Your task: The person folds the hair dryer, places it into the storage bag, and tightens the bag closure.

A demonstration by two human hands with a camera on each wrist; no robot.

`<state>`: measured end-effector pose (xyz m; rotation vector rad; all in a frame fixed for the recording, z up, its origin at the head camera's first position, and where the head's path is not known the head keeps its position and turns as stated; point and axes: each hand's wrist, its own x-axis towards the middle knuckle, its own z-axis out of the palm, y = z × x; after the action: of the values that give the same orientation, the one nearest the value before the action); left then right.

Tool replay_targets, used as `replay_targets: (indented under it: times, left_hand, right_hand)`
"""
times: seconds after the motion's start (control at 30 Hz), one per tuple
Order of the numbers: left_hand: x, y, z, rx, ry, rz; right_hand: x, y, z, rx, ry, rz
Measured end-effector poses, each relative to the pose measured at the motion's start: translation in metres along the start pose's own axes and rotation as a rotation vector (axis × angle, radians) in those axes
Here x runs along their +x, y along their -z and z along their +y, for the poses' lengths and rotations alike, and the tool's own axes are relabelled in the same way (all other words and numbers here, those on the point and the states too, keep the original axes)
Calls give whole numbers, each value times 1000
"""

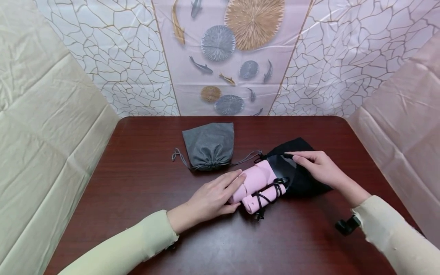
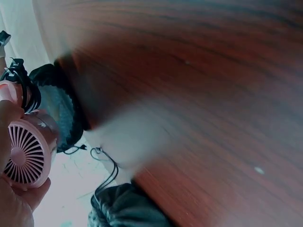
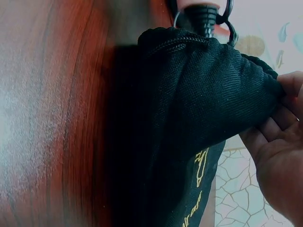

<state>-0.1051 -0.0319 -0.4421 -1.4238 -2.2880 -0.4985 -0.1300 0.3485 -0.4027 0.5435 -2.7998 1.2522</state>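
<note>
My left hand (image 1: 214, 194) grips the rear of a pink folding hair dryer (image 1: 254, 180), whose slatted rear grille (image 2: 19, 157) faces the left wrist view. Its handle (image 1: 266, 200) is folded alongside the barrel, with a black cord (image 1: 264, 198) wound round it. The dryer's front end lies at the mouth of a black drawstring bag (image 1: 306, 185). My right hand (image 1: 321, 168) pinches the bag's rim between thumb and fingers and holds it up. Yellow lettering shows on the bag (image 3: 199, 90) in the right wrist view. The bag's inside is mostly hidden.
A grey drawstring pouch (image 1: 209, 145) lies behind the dryer, gathered at its neck, its cords trailing to both sides. Everything rests on a dark red-brown wooden table (image 1: 137, 175). Patterned cloth (image 1: 120, 57) stands behind the table, with plain cloth at both sides.
</note>
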Motion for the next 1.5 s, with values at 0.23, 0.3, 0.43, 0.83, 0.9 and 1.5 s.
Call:
replay_targets:
  times: [0.23,0.3,0.43,0.83,0.9,1.5]
  left_hand:
    - [7,-10,3,8,-11,-7]
    - [9,-12,3,-3,-8,-10]
    - [12,-16,2,-18,8,-3]
    - [21,-21,-3,2,55,4]
    - [23,-22,-2,2,48,5]
    - [32,-34,-6,45,59,85]
  right_hand:
    - [0,-7,-6,-12,30,-17]
    - [-1,-9,-7,-21,31,-21]
    - [-3,-10,-8,-62,36,-24]
    - [-9,-21,-17,-225,176,-6]
    - [-8,-24,-18,-228,190,3]
    - [-8,-38,-29,-444,425,4]
